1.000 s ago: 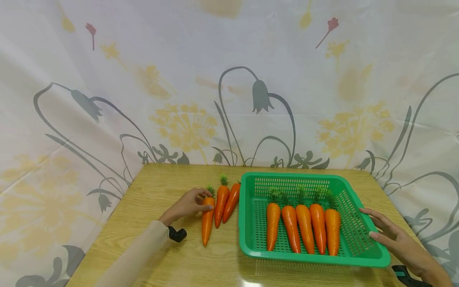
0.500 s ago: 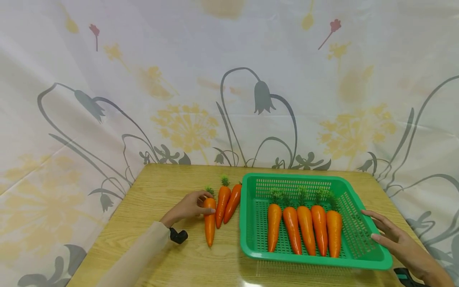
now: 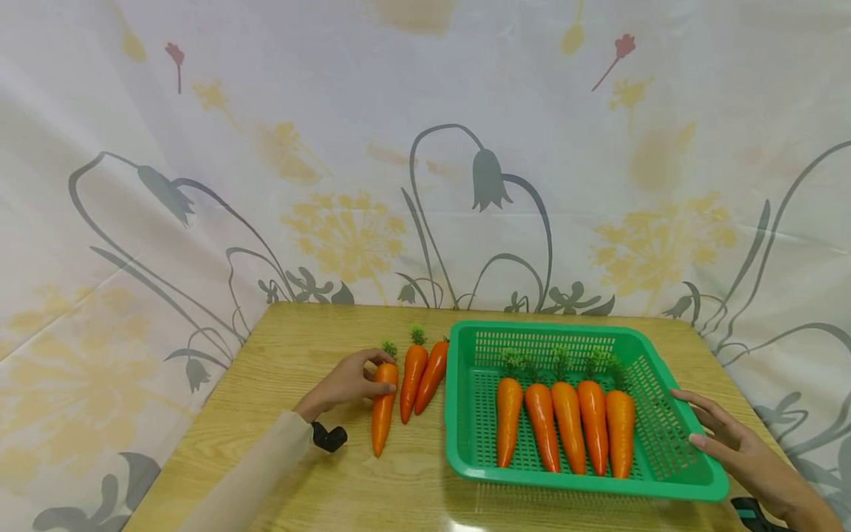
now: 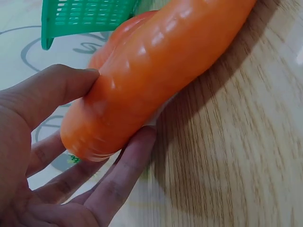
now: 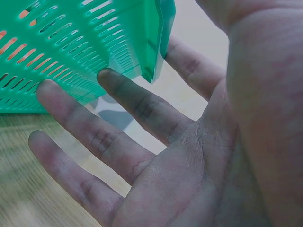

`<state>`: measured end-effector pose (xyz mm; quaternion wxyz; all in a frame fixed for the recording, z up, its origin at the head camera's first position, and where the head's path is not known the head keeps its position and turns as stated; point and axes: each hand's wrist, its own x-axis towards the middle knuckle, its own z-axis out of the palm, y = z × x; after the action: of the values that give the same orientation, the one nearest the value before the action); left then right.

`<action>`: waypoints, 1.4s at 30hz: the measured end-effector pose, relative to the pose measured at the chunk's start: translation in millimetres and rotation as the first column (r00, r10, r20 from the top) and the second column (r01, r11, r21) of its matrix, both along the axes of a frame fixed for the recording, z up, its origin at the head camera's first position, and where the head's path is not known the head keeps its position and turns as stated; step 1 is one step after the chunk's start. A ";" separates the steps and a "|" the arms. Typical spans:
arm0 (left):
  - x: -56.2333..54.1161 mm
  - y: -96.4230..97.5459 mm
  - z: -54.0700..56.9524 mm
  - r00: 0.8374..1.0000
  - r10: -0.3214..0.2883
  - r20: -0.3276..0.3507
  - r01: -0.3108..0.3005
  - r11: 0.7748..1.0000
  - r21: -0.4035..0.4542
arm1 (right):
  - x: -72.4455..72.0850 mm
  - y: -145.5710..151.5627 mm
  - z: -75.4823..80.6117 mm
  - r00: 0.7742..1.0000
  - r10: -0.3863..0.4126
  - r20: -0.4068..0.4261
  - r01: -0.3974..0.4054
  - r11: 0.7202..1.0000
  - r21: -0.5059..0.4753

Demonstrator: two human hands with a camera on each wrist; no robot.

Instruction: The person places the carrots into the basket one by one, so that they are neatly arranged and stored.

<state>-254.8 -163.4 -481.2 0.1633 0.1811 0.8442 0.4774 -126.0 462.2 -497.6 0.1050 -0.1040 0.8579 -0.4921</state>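
Observation:
My left hand (image 3: 352,380) holds an orange carrot (image 3: 383,414) by its thick end, thumb on one side and fingers on the other. The left wrist view brings this carrot (image 4: 147,75) close up, slanting near the wooden surface. Just to its right, two more carrots lie on the table: one upright in view (image 3: 413,377) and one tilted (image 3: 432,377) against the basket. Several leafy-topped carrots (image 3: 567,425) lie side by side in a green plastic basket (image 3: 585,482). At the basket's right rim rests my right hand (image 3: 738,443); the right wrist view has its fingers (image 5: 147,104) extended along the slotted wall.
The wooden table (image 3: 286,473) carries everything. Behind it hangs a pale sheet (image 3: 346,133) printed with grey and yellow flowers. The basket takes up most of the table's right half.
The carrot in my left hand shifted slightly right, then back left, its tip swinging left away from the two carrots beside it. The right hand and basket stay nearly as they were.

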 end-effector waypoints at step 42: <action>9.6 10.8 32.8 0.997 0.028 -0.069 -0.016 0.986 0.167 | 1.6 1.6 -2.2 1.000 -0.013 0.020 0.013 1.000 -0.005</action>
<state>-245.2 -152.6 -448.4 0.1123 0.2014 0.8086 0.5412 -124.4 463.8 -499.8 0.1100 -0.0935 0.8562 -0.4960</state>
